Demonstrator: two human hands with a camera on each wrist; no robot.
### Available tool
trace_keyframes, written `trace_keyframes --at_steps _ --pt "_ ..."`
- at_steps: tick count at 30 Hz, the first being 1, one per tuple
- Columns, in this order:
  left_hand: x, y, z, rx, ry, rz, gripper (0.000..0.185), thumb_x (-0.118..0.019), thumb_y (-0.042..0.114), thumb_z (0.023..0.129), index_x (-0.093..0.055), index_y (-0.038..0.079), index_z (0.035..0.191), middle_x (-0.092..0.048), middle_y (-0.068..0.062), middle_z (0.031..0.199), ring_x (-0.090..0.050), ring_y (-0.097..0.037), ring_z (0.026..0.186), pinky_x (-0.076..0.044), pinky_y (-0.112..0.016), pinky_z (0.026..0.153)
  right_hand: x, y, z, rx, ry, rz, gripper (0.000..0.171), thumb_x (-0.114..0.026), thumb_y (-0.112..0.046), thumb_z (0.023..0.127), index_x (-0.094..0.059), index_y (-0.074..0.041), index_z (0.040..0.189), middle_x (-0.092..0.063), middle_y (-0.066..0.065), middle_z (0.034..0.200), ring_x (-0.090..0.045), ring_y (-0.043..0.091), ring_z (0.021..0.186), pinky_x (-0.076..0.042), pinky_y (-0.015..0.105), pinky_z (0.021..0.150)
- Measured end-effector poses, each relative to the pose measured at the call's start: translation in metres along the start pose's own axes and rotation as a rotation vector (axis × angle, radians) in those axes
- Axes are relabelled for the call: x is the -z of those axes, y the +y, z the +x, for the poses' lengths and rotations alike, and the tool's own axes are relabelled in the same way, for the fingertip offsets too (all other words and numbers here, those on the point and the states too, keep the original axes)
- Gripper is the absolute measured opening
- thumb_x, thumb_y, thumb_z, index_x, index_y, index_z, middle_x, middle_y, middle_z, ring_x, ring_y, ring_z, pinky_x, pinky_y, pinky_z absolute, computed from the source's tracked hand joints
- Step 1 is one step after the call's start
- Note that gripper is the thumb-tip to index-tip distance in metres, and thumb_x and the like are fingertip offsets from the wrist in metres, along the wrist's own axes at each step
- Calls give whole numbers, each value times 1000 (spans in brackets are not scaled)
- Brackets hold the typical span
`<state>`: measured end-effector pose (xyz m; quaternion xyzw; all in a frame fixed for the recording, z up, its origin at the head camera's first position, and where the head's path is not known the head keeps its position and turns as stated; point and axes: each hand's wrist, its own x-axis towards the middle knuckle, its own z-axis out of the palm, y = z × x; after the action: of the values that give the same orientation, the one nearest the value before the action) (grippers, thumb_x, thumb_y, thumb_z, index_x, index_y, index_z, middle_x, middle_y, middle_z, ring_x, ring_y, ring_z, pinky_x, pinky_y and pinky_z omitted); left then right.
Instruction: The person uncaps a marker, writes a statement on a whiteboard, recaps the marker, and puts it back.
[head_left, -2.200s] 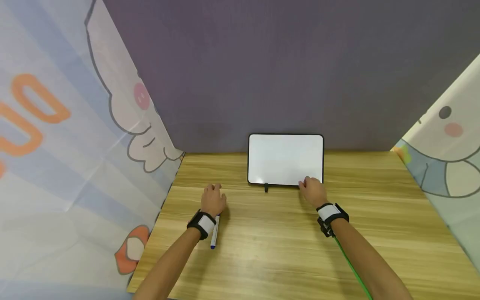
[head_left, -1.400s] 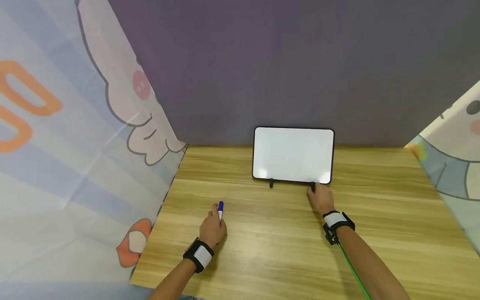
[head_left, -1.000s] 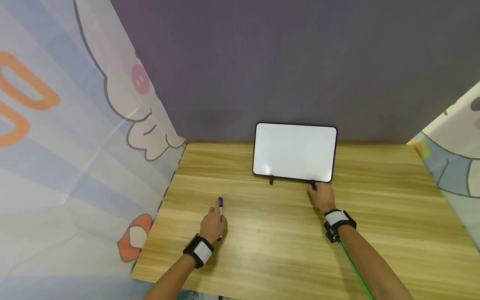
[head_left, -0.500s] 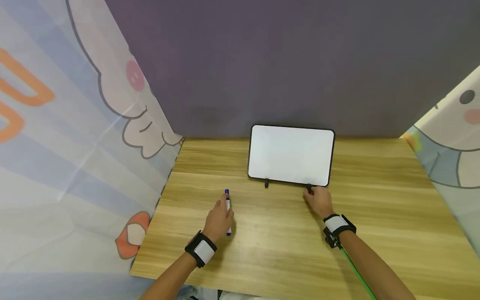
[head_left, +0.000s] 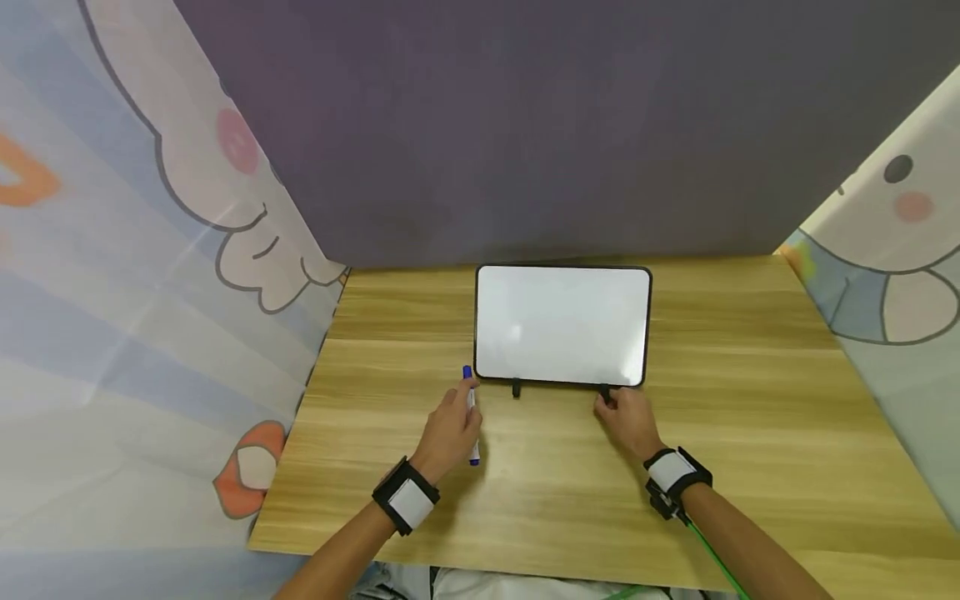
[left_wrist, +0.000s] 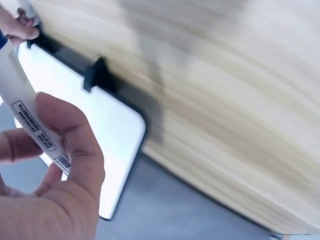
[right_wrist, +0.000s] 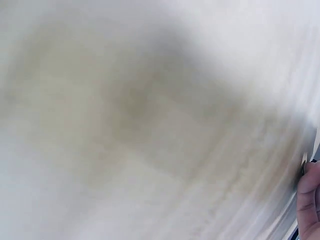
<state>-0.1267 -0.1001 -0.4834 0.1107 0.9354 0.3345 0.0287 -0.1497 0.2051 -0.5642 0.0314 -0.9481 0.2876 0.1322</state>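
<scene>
A small whiteboard [head_left: 562, 325] with a black frame stands propped on two black feet on the wooden table [head_left: 750, 400]. My left hand [head_left: 459, 407] grips a white marker [head_left: 472, 421] with a blue cap, just off the board's lower left corner. In the left wrist view the marker [left_wrist: 25, 115] lies between thumb and fingers, with the whiteboard [left_wrist: 105, 145] behind it. My right hand [head_left: 607, 402] pinches the board's lower edge at its right foot [head_left: 603, 389]. The right wrist view is blurred; only a fingertip [right_wrist: 310, 200] shows at its right edge.
A purple wall [head_left: 525, 125] closes the back of the table. Cartoon-printed sheets hang at the left [head_left: 150, 292] and the right [head_left: 885, 267]. A green cable [head_left: 712, 558] runs along my right forearm. The table's near edge lies close to my body.
My left hand picked the marker up from the table and carried it right and forward to the board's lower left corner. The board has shifted a little nearer under my right hand.
</scene>
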Motion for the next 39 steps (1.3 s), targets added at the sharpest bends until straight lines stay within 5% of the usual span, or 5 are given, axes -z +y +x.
trace_keyframes --at_steps 18,24,29,34,39 --pt "2 50 24 -154 -60 -8 34 -42 16 94 -47 12 127 -54 -7 87 -45 -8 49 -38 -20 39 -6 -25 -38 66 26 25 25 -69 -7 78 -57 -10 55 -52 -1 53 -43 7 51 -36 20 47" --pt "0 64 40 -211 -69 -33 34 -41 17 96 -44 13 130 -52 -5 85 -46 -9 52 -38 -21 40 5 -25 -37 -10 -23 -22 40 -62 -33 88 -48 -16 55 -43 -6 51 -36 6 46 -31 21 44" --pt "-2 75 57 -232 -57 -121 44 -43 19 96 -33 13 139 -53 -5 89 -52 -10 62 -42 -20 45 30 -41 0 -18 -37 168 41 -49 -38 95 -57 -9 66 -49 2 57 -42 10 50 -34 22 46" --pt "-15 91 69 -224 -34 -221 59 -48 18 94 -18 20 145 -56 -3 84 -55 -8 66 -44 -20 48 58 -76 47 -16 -162 459 44 -42 -40 98 -61 -2 109 -64 16 93 -62 26 75 -54 34 59" --pt "-31 104 70 -230 2 -308 68 -51 16 93 -9 21 146 -59 -6 89 -60 -6 67 -46 -18 53 71 -95 67 104 -189 395 37 -44 -38 98 -56 -10 117 -65 7 103 -60 19 91 -52 34 74"
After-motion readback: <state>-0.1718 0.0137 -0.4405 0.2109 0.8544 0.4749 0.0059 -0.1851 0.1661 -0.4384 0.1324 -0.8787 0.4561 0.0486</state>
